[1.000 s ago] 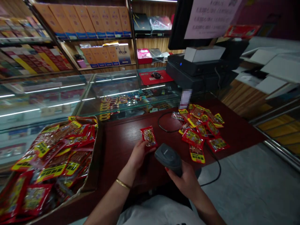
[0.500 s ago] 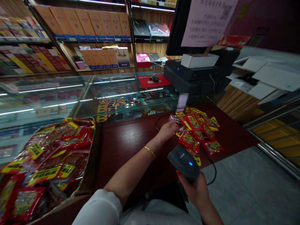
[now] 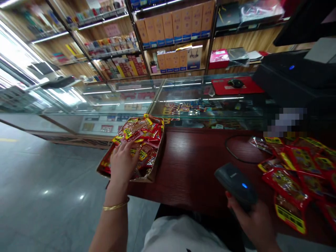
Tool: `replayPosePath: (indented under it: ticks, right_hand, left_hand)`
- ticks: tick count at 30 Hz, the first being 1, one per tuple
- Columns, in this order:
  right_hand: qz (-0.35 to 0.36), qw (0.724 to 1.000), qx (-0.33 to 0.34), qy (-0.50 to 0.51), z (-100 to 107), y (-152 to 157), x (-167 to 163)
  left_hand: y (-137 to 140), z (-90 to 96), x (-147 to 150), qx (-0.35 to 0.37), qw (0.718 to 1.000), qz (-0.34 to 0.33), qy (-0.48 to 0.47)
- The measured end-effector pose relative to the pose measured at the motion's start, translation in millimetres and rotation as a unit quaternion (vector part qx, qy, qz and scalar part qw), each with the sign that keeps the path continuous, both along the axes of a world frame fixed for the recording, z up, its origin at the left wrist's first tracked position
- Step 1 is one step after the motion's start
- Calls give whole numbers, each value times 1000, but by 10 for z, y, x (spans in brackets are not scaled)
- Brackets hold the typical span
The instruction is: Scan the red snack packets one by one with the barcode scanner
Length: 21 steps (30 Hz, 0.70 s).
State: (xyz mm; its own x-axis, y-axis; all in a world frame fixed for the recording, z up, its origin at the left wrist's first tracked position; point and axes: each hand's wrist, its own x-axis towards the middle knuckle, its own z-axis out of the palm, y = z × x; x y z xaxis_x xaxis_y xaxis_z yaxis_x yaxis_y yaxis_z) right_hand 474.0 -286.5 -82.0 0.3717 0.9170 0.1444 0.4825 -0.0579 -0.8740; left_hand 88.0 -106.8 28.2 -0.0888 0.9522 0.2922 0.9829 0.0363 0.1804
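Note:
My left hand (image 3: 124, 159), with a gold bangle at the wrist, reaches over a cardboard box (image 3: 153, 174) filled with red and yellow snack packets (image 3: 151, 134). Its fingers are stretched out and apart on the packets, and I see none held. In my right hand (image 3: 256, 218) is a dark handheld barcode scanner (image 3: 235, 185) with a lit blue light, held above the brown counter. To the right of the scanner lies a loose pile of similar snack packets (image 3: 288, 187), partly cut off by the frame edge.
The dark red-brown wooden counter (image 3: 183, 161) spans the middle. Behind it stands a glass display case (image 3: 181, 91), with a computer mouse (image 3: 235, 83) on a red mat (image 3: 219, 87). A thin cable (image 3: 231, 150) curves beside the pile. Dark checkout equipment (image 3: 294, 78) sits at the right.
My left hand has moved from the packet pile on the right to the box on the left. The view has turned left. My right hand still holds the scanner.

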Motion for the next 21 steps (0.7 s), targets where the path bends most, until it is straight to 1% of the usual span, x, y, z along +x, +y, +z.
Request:
replayPosePath:
  ticks: [1,3,4,6,8,9,11,12,13,14,15,16,18,19,21]
  right_hand:
    - [2,1000,1,-2,22,13,-19]
    - [-1,1000,-1,-11,61,19,-57]
    - [-8,1000,-3,-16,75,14,-73]
    - [-25,999,-7,-25,88,-10,-92]
    - [-36,999,-12,-32,80,-42,-89]
    - [-38,999,-15,-34,70,-57,-80]
    - [-44,998,-23,-37,46,-82,-54]
    - [-48,998,-26,-38,35,-89,-40]
    - [-50,998,-29,-38,27,-93,-28]
    - [-53,997,-31,-37,23,-93,-18]
    - [-54,997,-33,-36,24,-90,-11]
    - [-53,997,-34,-34,29,-85,-6]
    - [-51,998,-35,-30,55,-70,-3]
    - [-46,998,-33,-29,73,-63,-4]
    - [-34,999,-22,-25,113,-56,-12]
  left_hand:
    - [22,-24,-66,-35,999,10,30]
    - [49,-85,-103,-89,994,20,62]
    - [54,-111,-93,-102,992,25,70]
    - [54,-135,-54,-99,991,29,80]
    - [37,-123,-26,-70,995,15,65]
    - [19,-106,-19,-44,998,-2,41]
    - [-37,-58,1,32,998,-27,-45]
    - [-74,-28,24,72,991,-26,-106]
    - [-115,4,63,103,978,-15,-179]
    - [-154,37,119,119,958,3,-260]
    - [-188,70,194,117,931,21,-346]
    - [-212,97,286,98,896,31,-431]
    - [-220,123,510,33,814,22,-579]
    - [-203,115,632,1,773,9,-635]
    - [-137,46,877,-65,696,-15,-715]
